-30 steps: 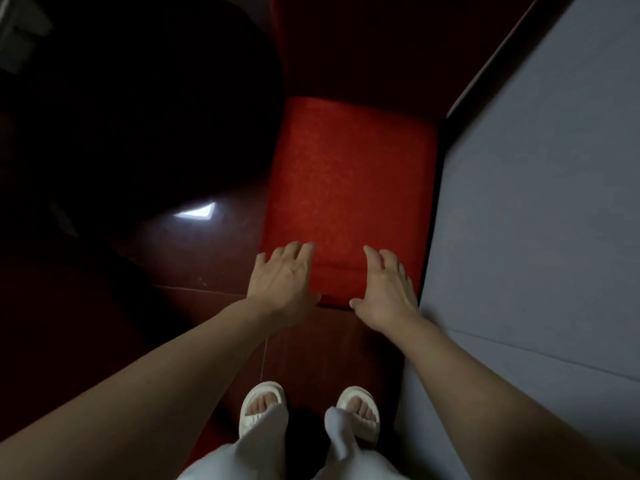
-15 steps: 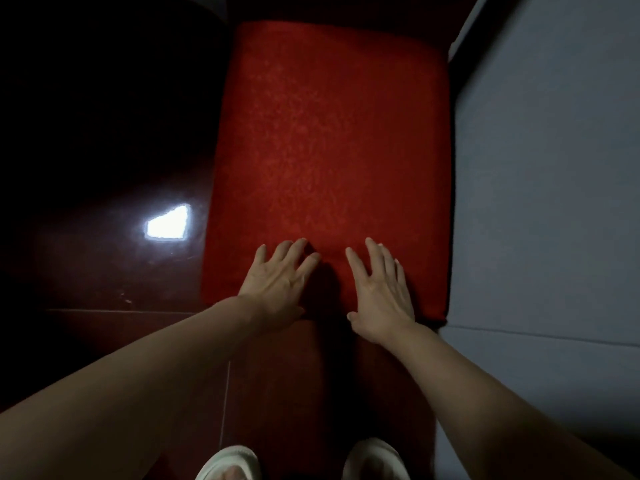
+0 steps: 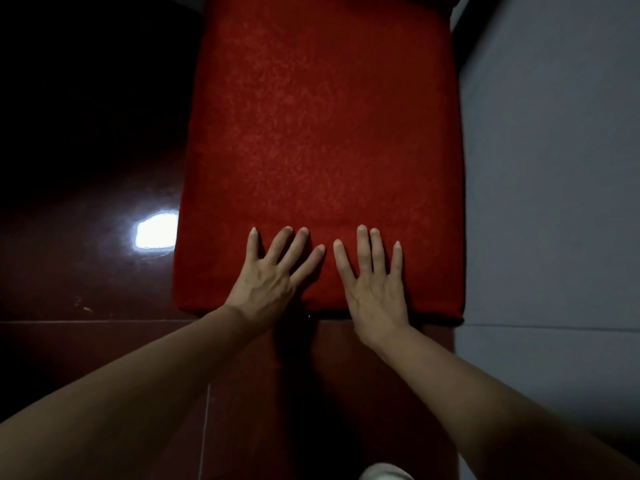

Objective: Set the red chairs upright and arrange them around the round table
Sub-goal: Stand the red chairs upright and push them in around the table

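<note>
A red fabric-covered chair [image 3: 318,133] fills the middle of the view, its broad red surface facing me and its near edge just above the floor seam. My left hand [image 3: 273,275] lies flat on that surface near the near edge, fingers spread. My right hand [image 3: 374,282] lies flat beside it, fingers straight and a little apart. Both hands touch the fabric without gripping it. The chair's legs and the round table are out of sight.
Dark glossy red-brown floor tiles [image 3: 86,271] lie to the left and below, with a bright light reflection [image 3: 156,230]. A pale grey wall or panel [image 3: 554,168] runs along the chair's right side. The tip of my white slipper [image 3: 384,472] shows at the bottom.
The view has closed in on the red chair, which now fills more of the frame. Both hands moved from its near edge onto the surface and flattened, fingers spreading.
</note>
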The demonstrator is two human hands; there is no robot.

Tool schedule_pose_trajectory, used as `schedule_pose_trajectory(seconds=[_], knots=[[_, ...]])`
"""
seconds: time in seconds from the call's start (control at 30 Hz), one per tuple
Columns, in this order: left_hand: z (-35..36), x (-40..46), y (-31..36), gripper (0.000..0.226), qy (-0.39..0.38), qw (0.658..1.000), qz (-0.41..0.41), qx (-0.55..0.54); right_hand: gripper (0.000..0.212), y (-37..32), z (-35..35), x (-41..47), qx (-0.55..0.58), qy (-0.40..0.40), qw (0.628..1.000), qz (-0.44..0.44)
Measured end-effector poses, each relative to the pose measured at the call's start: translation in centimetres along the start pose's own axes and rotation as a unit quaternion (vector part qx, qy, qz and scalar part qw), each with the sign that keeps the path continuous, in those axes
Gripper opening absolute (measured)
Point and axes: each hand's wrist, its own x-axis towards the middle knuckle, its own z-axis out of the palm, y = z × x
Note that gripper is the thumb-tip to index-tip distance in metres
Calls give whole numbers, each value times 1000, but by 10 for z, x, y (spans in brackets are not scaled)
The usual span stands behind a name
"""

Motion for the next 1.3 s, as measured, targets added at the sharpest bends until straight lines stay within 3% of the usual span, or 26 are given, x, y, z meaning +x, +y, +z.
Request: schedule_pose_trajectory(seconds=[0.2, 0.33, 0.5, 0.67, 0.87, 1.0, 1.13, 1.3], knots=[[10, 6, 13, 98, 50, 998, -12, 25, 125, -4, 9, 3, 12, 22, 1000, 2], [17, 9, 6, 96, 108, 994, 28, -7, 126, -2, 12, 3, 22, 27, 999, -17], [23, 8, -2, 47, 224, 972, 74, -18, 126, -4, 17, 5, 26, 54, 998, -10], [23, 4, 2, 13, 254, 962, 74, -63, 128, -7, 16, 7, 26, 43, 999, -6], [18, -3, 8, 27, 246, 958, 87, -115, 123, -5, 11, 2, 40, 37, 998, -13], [13, -6, 13, 13, 223, 955, 94, -170, 124, -5, 11, -2, 75, 63, 995, -13], [7, -9, 9, 29, 197, 945, 69, -252, 123, -11, 20, -3, 76, 102, 991, -29], [-1, -11, 8, 34, 183, 937, 43, -294, 116, -14, 16, -3, 63, 99, 993, -12]])
